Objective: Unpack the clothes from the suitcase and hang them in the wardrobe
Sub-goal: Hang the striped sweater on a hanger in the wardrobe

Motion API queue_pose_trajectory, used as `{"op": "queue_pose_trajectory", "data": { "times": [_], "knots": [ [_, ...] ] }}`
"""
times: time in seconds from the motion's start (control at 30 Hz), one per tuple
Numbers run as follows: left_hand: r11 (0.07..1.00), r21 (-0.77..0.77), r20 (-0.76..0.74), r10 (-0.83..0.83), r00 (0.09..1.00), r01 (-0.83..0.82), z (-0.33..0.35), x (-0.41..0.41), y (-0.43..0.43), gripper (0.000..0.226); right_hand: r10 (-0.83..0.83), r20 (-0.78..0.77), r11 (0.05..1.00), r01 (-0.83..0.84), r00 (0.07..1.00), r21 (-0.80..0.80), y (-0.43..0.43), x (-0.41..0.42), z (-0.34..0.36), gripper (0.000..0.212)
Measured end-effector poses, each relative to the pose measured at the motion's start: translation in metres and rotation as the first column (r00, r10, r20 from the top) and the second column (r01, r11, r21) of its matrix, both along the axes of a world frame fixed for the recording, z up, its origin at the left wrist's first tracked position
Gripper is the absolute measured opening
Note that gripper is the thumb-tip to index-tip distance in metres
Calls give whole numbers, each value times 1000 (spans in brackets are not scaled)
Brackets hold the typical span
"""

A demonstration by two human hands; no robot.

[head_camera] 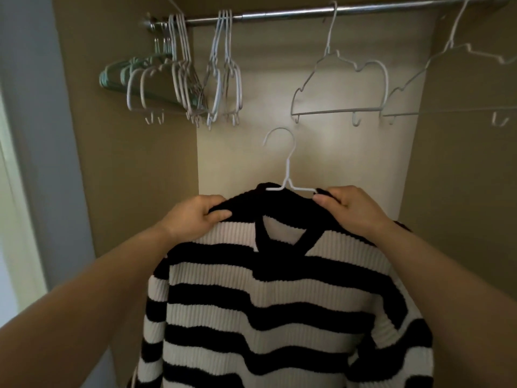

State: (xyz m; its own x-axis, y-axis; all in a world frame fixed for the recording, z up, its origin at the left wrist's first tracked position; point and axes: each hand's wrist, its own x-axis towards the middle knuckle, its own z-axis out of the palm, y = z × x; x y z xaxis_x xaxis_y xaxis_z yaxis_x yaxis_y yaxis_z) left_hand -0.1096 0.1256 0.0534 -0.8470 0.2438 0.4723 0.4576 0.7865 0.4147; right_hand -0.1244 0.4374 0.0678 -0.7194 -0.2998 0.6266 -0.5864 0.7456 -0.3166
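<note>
Sweater: You held the striped sweater up before the open wardrobe, below the rail and not yet hung. It draped from its shoulders between your arms.
Left hand: Your left hand pinched the black shoulder edge with its fingers curled over the knit, probably to keep that shoulder seated.
Right hand: Your right hand pinched the opposite shoulder, just where the hanger's arm emerged.
Hanger: The white wire hanger sat inside the neckline. Its hook stood upright and free, apparently so that you could lift it onto the rail.
Fabric: It was a thick ribbed knit in broad black and cream bands with black V-neck trim. It looked soft and heavy, and likely to slide on thin wire.
Rail: It was a round, shiny metal tube.
Spare hangers: A bunch of thin white and pale green hangers crowded the left end. The two white hangers further right hung apart.
Suitcase: It was not in view.
</note>
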Motion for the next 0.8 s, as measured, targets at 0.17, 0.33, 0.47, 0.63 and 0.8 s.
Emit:
{"op": "queue_pose_trajectory", "data": {
  "times": [0.17,0.33,0.47,0.63,0.8],
  "knots": [
    [971,239,90,-25,996,3,-16,5,-33,19,-12,41,999,14,999,-49,27,-3,3,42],
    [823,567,96,-18,995,-39,-12,10,-39,20,-3,99,998,9,995,-64,27,-3,1,42],
    [994,107,244,-29,969,3,-11,9,-8,28,14,103,996,-5,995,-91,15,-4,-3,44],
    [974,219,70,-75,995,58,-6,2,20,20,14,136,997,-4,991,-76,20,3,0,47],
    [964,242,21,-119,993,110,10,-3,46,16,32,123,988,-13,992,-151,15,7,-1,41]
  ]
}}
